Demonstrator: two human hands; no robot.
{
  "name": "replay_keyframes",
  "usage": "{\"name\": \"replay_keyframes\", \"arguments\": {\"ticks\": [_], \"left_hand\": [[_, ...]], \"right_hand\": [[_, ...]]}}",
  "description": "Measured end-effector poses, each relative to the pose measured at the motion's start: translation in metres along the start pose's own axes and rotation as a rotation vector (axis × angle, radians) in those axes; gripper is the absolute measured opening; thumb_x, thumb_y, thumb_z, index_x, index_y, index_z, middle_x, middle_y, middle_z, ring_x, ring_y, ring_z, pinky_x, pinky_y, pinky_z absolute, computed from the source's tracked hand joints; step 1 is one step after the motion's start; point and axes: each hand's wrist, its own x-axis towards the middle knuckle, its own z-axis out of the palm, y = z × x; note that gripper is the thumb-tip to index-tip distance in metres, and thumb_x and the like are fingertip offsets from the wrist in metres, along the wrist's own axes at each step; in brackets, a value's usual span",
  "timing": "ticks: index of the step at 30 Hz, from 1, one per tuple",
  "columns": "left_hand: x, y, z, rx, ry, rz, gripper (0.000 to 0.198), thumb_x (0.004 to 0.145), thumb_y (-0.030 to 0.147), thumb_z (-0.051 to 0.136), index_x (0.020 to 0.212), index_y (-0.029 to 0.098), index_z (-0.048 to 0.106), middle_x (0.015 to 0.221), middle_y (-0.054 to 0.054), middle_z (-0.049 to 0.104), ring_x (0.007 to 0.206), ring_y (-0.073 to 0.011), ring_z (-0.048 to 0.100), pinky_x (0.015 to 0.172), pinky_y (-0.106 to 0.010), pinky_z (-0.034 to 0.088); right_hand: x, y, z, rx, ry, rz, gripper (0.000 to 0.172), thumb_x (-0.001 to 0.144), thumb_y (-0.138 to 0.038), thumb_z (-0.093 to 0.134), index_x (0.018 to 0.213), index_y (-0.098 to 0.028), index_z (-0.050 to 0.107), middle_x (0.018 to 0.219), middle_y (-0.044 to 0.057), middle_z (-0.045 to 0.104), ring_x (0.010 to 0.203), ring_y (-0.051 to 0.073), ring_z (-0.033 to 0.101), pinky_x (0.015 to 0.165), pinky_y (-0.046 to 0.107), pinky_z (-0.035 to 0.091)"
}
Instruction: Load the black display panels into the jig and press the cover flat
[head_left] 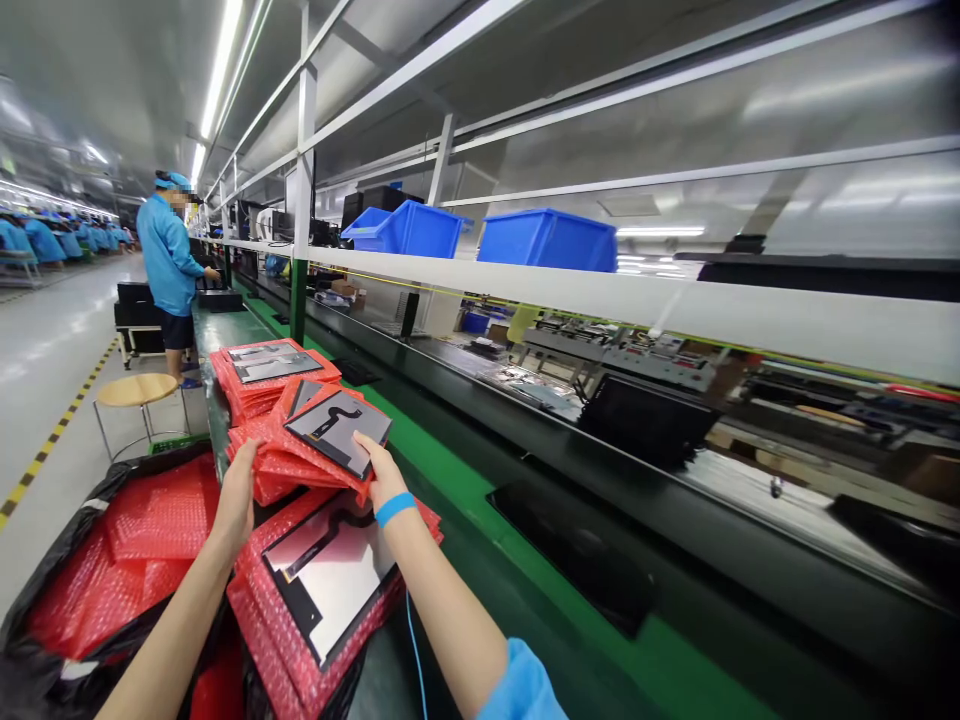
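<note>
My right hand (381, 472), with a blue wrist strap, pinches the near right corner of a grey display panel (341, 428) with a black flex cable on its back. The panel lies tilted on red bubble-wrap bags (277, 447). At the left end of these bags, my left hand (238, 492) has its thumb on top and its other fingers mostly hidden. A larger silver-backed display panel (337, 570) rests on a nearer stack of red bubble-wrap bags (259, 630). Farther off, another grey panel (274, 362) tops a third red stack.
A black-lined bin (45, 600) holding red bubble wrap stands left of the bench. Beyond it is a round stool (138, 390). A co-worker in blue (166, 255) stands farther along. Blue bins (547, 240) sit on the shelf above the dark conveyor (465, 400); a black panel (574, 550) lies at right.
</note>
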Motion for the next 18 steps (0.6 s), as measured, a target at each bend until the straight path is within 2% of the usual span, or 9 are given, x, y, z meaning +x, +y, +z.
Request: {"name": "replay_keyframes", "arguments": {"ticks": [2, 5, 7, 9, 11, 14, 18], "left_hand": [[0.007, 0.008, 0.001, -0.104, 0.020, -0.091, 0.046, 0.098, 0.055, 0.043, 0.114, 0.015, 0.060, 0.108, -0.008, 0.065, 0.091, -0.0174, 0.064, 0.081, -0.036, 0.054], [0.012, 0.023, -0.003, -0.196, -0.006, -0.245, 0.039, 0.097, 0.050, 0.049, 0.106, 0.013, 0.060, 0.091, -0.004, 0.064, 0.071, -0.0120, 0.061, 0.066, -0.029, 0.053], [0.008, 0.033, -0.004, -0.226, -0.083, -0.339, 0.034, 0.096, 0.046, 0.053, 0.096, 0.013, 0.061, 0.080, -0.002, 0.063, 0.064, -0.0108, 0.059, 0.060, -0.026, 0.052], [-0.005, 0.041, 0.000, -0.236, -0.194, -0.407, 0.032, 0.091, 0.045, 0.061, 0.087, 0.013, 0.063, 0.073, -0.002, 0.064, 0.061, -0.0131, 0.061, 0.057, -0.027, 0.052], [-0.027, 0.048, 0.011, -0.234, -0.326, -0.450, 0.033, 0.083, 0.048, 0.069, 0.083, 0.015, 0.066, 0.071, -0.006, 0.067, 0.065, -0.0197, 0.066, 0.057, -0.032, 0.055], [-0.073, 0.056, 0.037, -0.231, -0.494, -0.450, 0.041, 0.072, 0.050, 0.079, 0.094, 0.017, 0.070, 0.082, -0.010, 0.073, 0.079, -0.0291, 0.071, 0.067, -0.039, 0.059], [-0.138, 0.062, 0.078, -0.274, -0.582, -0.299, 0.060, 0.064, 0.043, 0.087, 0.116, 0.021, 0.065, 0.110, -0.007, 0.073, 0.104, -0.0286, 0.069, 0.090, -0.039, 0.057]], "right_hand": [[-0.012, 0.004, -0.005, -0.011, 0.016, -0.025, 0.025, 0.093, -0.035, 0.064, 0.108, -0.014, 0.064, 0.104, 0.006, 0.069, 0.087, 0.017, 0.067, 0.077, 0.036, 0.058], [-0.039, 0.007, -0.020, -0.046, 0.022, -0.062, 0.026, 0.086, -0.035, 0.070, 0.101, -0.014, 0.066, 0.097, 0.006, 0.072, 0.079, 0.017, 0.069, 0.073, 0.034, 0.058], [-0.061, 0.003, -0.032, -0.077, 0.020, -0.088, 0.030, 0.077, -0.036, 0.076, 0.096, -0.014, 0.068, 0.091, 0.007, 0.074, 0.074, 0.019, 0.070, 0.070, 0.032, 0.058], [-0.088, -0.007, -0.046, -0.114, 0.013, -0.113, 0.037, 0.068, -0.037, 0.080, 0.096, -0.016, 0.069, 0.088, 0.007, 0.075, 0.073, 0.021, 0.071, 0.068, 0.031, 0.059], [-0.118, -0.022, -0.058, -0.159, -0.001, -0.135, 0.045, 0.064, -0.038, 0.082, 0.100, -0.017, 0.069, 0.093, 0.007, 0.076, 0.076, 0.023, 0.071, 0.070, 0.033, 0.059], [-0.167, -0.055, -0.073, -0.237, -0.021, -0.172, 0.057, 0.060, -0.035, 0.086, 0.111, -0.017, 0.067, 0.104, 0.008, 0.075, 0.086, 0.026, 0.071, 0.077, 0.037, 0.058], [-0.223, -0.101, -0.095, -0.403, -0.007, -0.272, 0.070, 0.055, -0.025, 0.090, 0.119, -0.021, 0.065, 0.116, 0.005, 0.071, 0.104, 0.027, 0.066, 0.091, 0.038, 0.053]]}}
